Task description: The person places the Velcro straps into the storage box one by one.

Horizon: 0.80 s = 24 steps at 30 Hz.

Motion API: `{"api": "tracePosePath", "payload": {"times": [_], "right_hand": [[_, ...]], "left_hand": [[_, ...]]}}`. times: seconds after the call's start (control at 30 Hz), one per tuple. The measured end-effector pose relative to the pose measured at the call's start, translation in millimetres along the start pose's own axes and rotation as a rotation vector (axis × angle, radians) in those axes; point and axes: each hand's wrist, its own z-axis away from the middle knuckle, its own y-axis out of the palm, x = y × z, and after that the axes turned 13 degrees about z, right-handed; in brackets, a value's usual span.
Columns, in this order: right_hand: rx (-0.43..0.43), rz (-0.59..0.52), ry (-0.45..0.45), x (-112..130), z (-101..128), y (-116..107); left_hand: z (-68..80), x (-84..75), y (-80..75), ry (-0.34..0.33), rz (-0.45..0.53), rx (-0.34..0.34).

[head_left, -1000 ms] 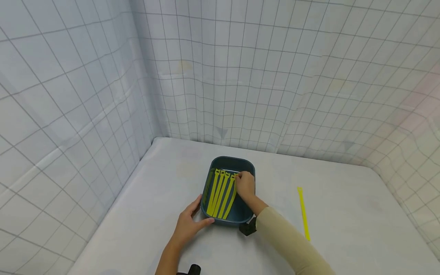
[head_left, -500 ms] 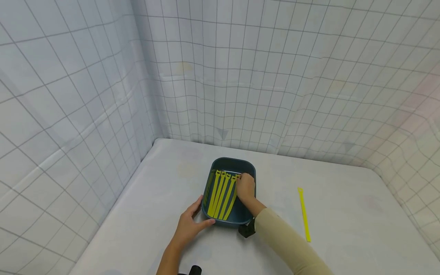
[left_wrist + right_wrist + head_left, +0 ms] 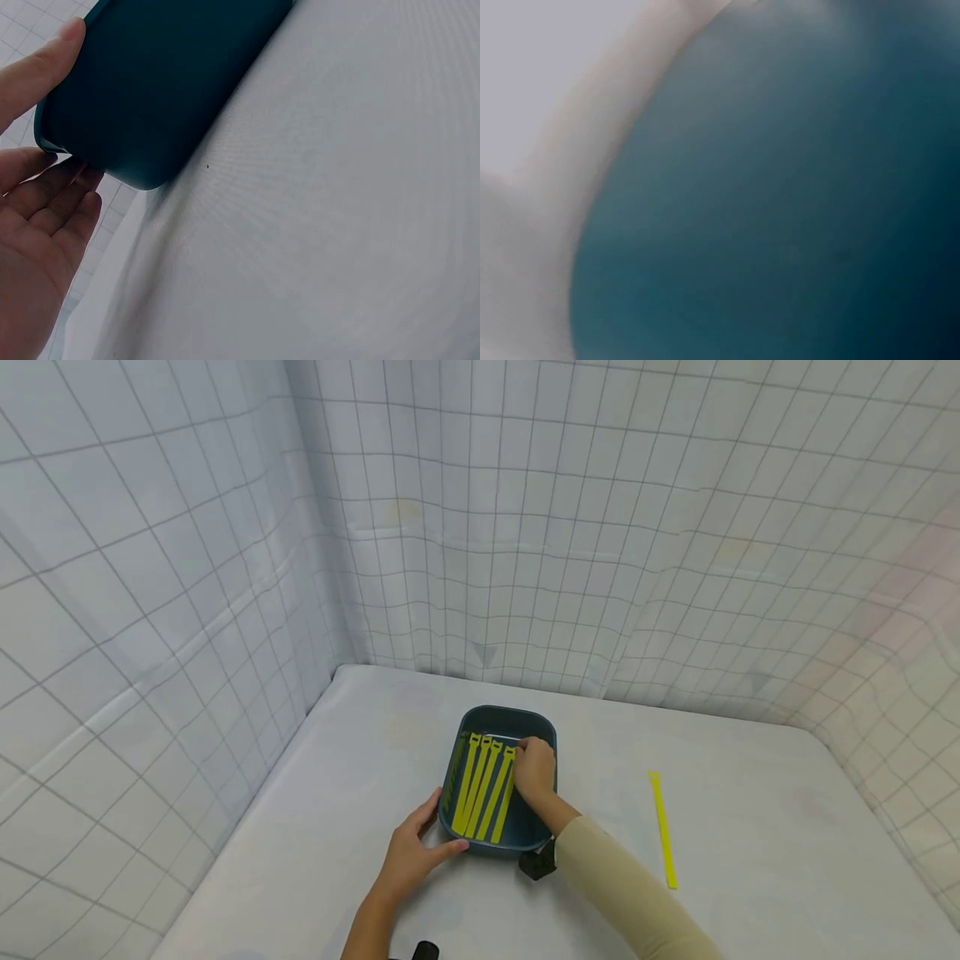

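A dark teal bin (image 3: 442, 814) stands on the white table, with several flat yellow straps (image 3: 491, 793) side by side inside it, their wider notched heads at the far end. My left hand (image 3: 408, 850) grips the bin's near left corner; in the left wrist view its thumb (image 3: 56, 56) is on the rim and the fingers are round the side. Inside the bin's right half, my right hand (image 3: 536, 770) has curled fingers that pinch at the head end of the rightmost strap; the fingertips are partly hidden. The right wrist view shows mostly blurred teal bin wall (image 3: 765, 195).
Another yellow strap (image 3: 663, 831) lies alone on the table (image 3: 750, 810) to the right. Black wrist gear (image 3: 538, 862) sits under the right wrist against the bin's near side. White grid-patterned curtains (image 3: 525, 527) surround the table.
The rightmost visible strap's near end has shifted slightly right and it lies straighter, while the right hand stays close to its head. The left hand and the bin have hardly moved.
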Motion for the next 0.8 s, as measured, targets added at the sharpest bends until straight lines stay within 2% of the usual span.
{"api": "tracePosePath", "payload": {"times": [0.1, 0.3, 0.43, 0.57, 0.8], "right_hand": [[0.002, -0.039, -0.013, 0, 1, -2], [-0.005, -0.05, -0.007, 4, 5, -8], [0.024, -0.074, 0.005, 8, 9, -13], [0.044, -0.11, -0.025, 11, 10, -22], [0.03, -0.162, -0.032, 7, 9, -44]], "left_hand": [[-3.7, 13.0, -1.2, 0.012, 0.007, -0.003], [-11.4, 38.7, -4.3, 0.014, -0.015, -0.011], [-11.9, 40.5, -5.3, 0.028, -0.017, -0.016], [-11.9, 39.4, -5.9, 0.031, -0.014, -0.016], [-11.7, 39.3, -5.3, 0.031, -0.001, 0.0]]}}
